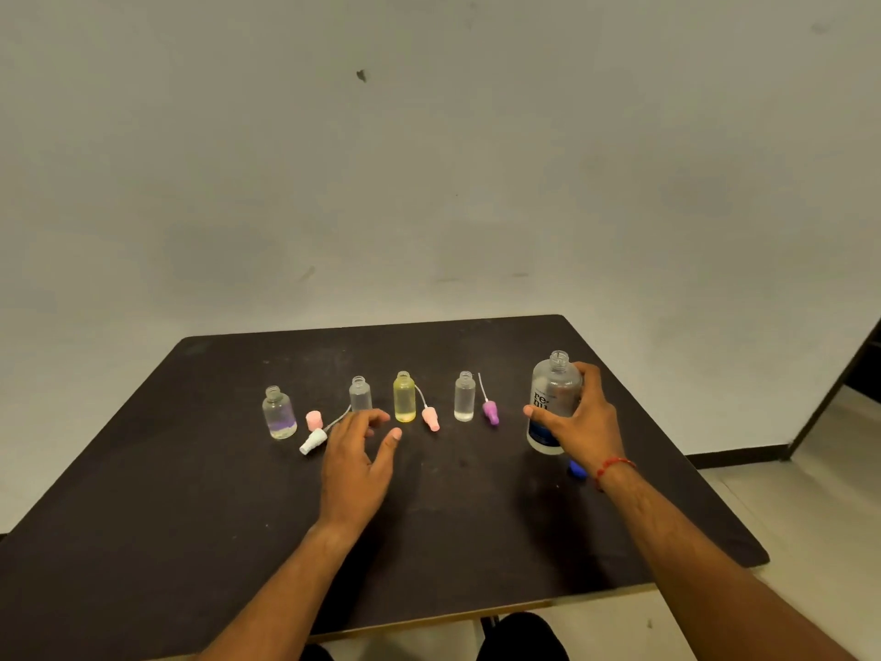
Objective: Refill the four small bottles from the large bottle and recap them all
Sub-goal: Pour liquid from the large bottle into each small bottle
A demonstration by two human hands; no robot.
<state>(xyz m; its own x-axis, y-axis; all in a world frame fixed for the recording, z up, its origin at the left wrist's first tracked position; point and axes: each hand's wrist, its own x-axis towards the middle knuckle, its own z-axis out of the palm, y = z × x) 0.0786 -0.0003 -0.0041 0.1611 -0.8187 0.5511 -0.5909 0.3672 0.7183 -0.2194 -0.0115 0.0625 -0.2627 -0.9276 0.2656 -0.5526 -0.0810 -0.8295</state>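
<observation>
While the right hand (579, 422) wraps its fingers and thumb around the large bottle (553, 403), which stands upright and uncapped on the dark table (143, 493) at centre right of the frame, the left hand (355, 458) hovers lower centre with fingers spread and loose, holding nothing. A red thread bracelet (615, 466) circles the right wrist, and a small blue cap (575, 468) lies on the table just below the large bottle's base, partly hidden by that hand.

Four small bottles stand upright and open in a row across mid-frame: a round clear one (279, 413) at left, a clear one (360, 394) just above the left fingertips, a yellow one (404, 397) at centre, and another clear one (464, 396) to its right. Loose caps lie between them: a pink cap (313, 420), a white spray cap (312, 441) with a tube, a pink spray cap (430, 418) with a tube, and a purple spray cap (490, 412) with a tube.
</observation>
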